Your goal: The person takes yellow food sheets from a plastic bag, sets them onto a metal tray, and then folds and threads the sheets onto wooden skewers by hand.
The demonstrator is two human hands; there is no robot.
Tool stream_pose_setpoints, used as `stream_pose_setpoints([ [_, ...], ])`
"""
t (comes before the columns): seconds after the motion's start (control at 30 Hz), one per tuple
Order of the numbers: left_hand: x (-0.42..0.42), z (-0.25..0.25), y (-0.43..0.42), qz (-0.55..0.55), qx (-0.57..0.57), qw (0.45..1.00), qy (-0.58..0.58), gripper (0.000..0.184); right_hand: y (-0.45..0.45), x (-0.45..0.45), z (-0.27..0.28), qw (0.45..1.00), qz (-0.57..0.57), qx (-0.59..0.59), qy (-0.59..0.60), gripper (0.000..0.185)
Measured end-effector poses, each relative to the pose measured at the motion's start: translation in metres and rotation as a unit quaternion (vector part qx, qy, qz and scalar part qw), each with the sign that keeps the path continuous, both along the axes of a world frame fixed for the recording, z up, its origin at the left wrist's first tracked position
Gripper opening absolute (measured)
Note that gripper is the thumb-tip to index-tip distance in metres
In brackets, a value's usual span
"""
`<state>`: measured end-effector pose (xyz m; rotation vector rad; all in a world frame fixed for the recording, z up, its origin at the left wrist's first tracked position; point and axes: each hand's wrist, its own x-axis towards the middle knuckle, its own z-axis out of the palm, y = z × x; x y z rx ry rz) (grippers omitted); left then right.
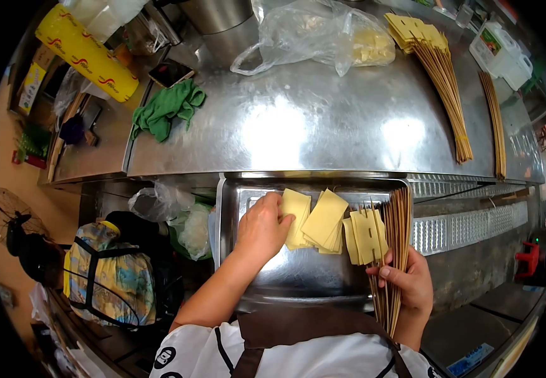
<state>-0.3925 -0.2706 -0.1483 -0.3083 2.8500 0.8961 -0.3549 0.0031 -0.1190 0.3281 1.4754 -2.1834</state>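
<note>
Inside a metal tray (248, 291) lie two stacks of thin yellow rectangular sheets, a left stack (296, 217) and a right stack (325, 220). My left hand (263, 228) has its fingertips at the left edge of the left stack, thumb and fingers close together on it. At the tray's right side my right hand (405, 280) is wrapped round a bundle of thin wooden sticks (399, 220). Beside the bundle, a few yellow sheets threaded on sticks (367, 236) stand above the right hand's thumb.
On the steel table (222, 148) are a green cloth (168, 108), a phone (171, 72), a plastic bag with yellow sheets (374, 47), threaded skewers (443, 82), more sticks (493, 126), a white jug (500, 55) and a yellow roll (87, 51). A patterned bag (112, 274) is at left.
</note>
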Motion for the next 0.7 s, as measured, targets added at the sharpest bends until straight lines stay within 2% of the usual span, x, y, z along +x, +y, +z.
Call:
stream_pose_setpoints([
  [0.1, 0.002, -0.005, 0.0, 0.005, 0.032, 0.999, -0.013, 0.033, 0.0, 0.001, -0.002, 1.0, -0.002, -0.005, 0.001, 0.019],
  [0.17, 0.003, -0.01, -0.001, 0.029, -0.026, 0.995, 0.088, 0.031, 0.001, 0.001, -0.003, 1.0, -0.005, -0.006, 0.001, 0.02],
  [0.2, 0.002, -0.01, -0.002, 0.028, -0.026, 0.995, 0.087, 0.031, 0.002, 0.001, -0.004, 1.0, -0.006, -0.006, 0.002, 0.02],
  [0.27, 0.001, -0.008, -0.005, 0.016, 0.015, 1.0, 0.008, 0.03, 0.002, 0.001, -0.005, 1.0, -0.005, -0.007, 0.002, 0.02],
  [0.4, 0.001, -0.009, -0.002, 0.013, 0.027, 0.999, 0.012, 0.027, 0.001, 0.002, -0.006, 1.0, -0.006, -0.008, -0.002, 0.02],
  [0.47, 0.001, -0.015, -0.001, 0.042, 0.003, 0.995, 0.093, 0.023, 0.001, 0.001, -0.006, 1.0, -0.009, -0.008, -0.002, 0.019],
  [0.7, 0.001, -0.014, -0.005, 0.025, 0.013, 0.998, 0.057, 0.024, 0.001, 0.001, -0.006, 1.0, -0.004, -0.006, -0.003, 0.019],
])
